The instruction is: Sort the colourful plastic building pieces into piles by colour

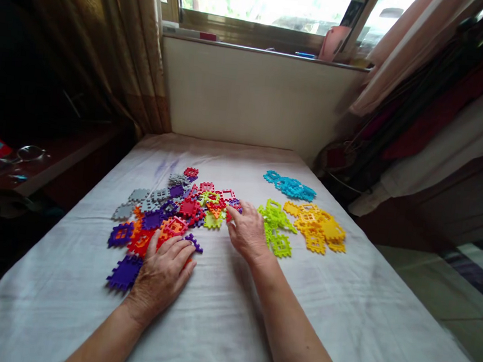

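My left hand (164, 264) lies palm down with fingers spread over orange and red pieces (141, 242) at the near side of a mixed pile. Beside it is a solid purple square (124, 273). My right hand (246, 226) reaches to the pile's right edge, its fingertips at a purple piece (235, 204); whether they grip it is hard to tell. Lime pieces (277, 229) lie just right of that hand, with a yellow group (322, 228) beyond them and a blue group (290, 186) farther back. Grey pieces (138, 195) sit at the pile's left.
A pale sheet (212, 325) covers the surface, which meets a low wall (253, 97) under a window. Curtains (126, 52) hang at the left, where glasses (30, 154) rest on a dark side table. Clothes (436, 125) hang at the right.
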{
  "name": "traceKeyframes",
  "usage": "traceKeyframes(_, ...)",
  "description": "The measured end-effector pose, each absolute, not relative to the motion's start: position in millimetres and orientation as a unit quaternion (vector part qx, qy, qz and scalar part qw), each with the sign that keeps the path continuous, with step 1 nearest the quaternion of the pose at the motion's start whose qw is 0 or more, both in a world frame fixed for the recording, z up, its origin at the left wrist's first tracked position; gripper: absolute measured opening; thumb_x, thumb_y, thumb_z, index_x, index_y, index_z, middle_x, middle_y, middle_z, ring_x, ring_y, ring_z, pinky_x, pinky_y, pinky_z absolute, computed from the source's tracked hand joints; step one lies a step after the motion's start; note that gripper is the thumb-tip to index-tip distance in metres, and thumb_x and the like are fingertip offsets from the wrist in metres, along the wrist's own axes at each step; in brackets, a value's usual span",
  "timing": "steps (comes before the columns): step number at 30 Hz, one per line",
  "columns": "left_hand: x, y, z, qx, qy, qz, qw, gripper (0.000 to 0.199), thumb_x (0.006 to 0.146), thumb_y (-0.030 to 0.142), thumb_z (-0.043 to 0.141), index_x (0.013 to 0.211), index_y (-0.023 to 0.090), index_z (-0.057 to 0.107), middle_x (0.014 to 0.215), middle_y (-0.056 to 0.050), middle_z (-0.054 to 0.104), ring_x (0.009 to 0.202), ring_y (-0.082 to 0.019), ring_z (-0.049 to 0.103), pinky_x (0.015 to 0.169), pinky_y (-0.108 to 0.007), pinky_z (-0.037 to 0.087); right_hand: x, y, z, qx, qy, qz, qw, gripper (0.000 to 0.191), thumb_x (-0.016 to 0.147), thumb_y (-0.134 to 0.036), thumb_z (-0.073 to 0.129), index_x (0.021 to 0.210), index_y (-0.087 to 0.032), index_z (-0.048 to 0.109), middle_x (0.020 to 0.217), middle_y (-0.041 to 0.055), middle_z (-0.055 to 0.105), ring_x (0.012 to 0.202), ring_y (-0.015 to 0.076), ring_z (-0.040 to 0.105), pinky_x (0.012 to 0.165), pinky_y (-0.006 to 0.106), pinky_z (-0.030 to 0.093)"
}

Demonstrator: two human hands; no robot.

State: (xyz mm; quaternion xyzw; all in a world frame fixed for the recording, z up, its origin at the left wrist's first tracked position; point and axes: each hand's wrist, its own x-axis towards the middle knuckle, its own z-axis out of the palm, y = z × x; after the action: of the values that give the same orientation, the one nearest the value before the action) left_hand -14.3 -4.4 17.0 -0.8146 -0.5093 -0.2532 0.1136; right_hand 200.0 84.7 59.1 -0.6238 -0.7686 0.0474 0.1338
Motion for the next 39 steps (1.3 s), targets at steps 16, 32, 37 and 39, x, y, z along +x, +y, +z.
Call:
traceKeyframes(16, -18.9, 3.7, 10.9, -0.803, -0.526, -0.264, 0.096, 0.042, 0.093, 0.032, 0.052, 0.134, 0.023, 0.056, 0.143, -0.012, 0.058, 0.136, -0.028, 0.049, 0.122, -0.054, 0.020, 173.6, 65.3, 73.0, -0.593, -0.797, 0.108, 0.031, 0.030, 0.095, -0.030, 0.048, 0.112, -0.018, 0.069, 0.115, 0.0153, 0.068, 0.104, 0.0266, 0.064, 0.087, 0.037, 0.047)
traceKeyframes(32, -18.1, 2.2, 11.9, -0.824, -0.514, -0.237, 0.038, 0.030, 0.094, 0.032, 0.052, 0.118, 0.028, 0.069, 0.125, -0.006, 0.071, 0.125, -0.027, 0.059, 0.120, -0.062, 0.013, 182.4, 71.9, 57.2, -0.578, -0.806, 0.114, 0.062, 0.044, 0.085, -0.043, 0.066, 0.123, -0.020, 0.064, 0.125, 0.0117, 0.065, 0.118, 0.0268, 0.057, 0.098, 0.035, 0.043)
traceKeyframes(37, -18.1, 2.9, 12.0, -0.823, -0.513, -0.241, 0.036, 0.029, 0.094, 0.032, 0.052, 0.117, 0.029, 0.069, 0.124, -0.006, 0.071, 0.124, -0.027, 0.060, 0.121, -0.062, 0.013, 177.6, 68.5, 66.8, -0.603, -0.791, 0.100, 0.034, 0.037, 0.087, -0.033, 0.062, 0.121, -0.018, 0.063, 0.120, 0.0135, 0.067, 0.112, 0.0259, 0.059, 0.093, 0.034, 0.044)
traceKeyframes(39, -18.3, 3.1, 11.5, -0.823, -0.513, -0.242, 0.036, 0.030, 0.094, 0.032, 0.052, 0.118, 0.029, 0.069, 0.123, -0.006, 0.071, 0.123, -0.027, 0.060, 0.121, -0.062, 0.013, 185.6, 68.1, 77.7, -0.612, -0.785, 0.100, 0.016, 0.036, 0.085, -0.031, 0.063, 0.118, -0.017, 0.064, 0.119, 0.0137, 0.067, 0.110, 0.0257, 0.060, 0.092, 0.033, 0.045)
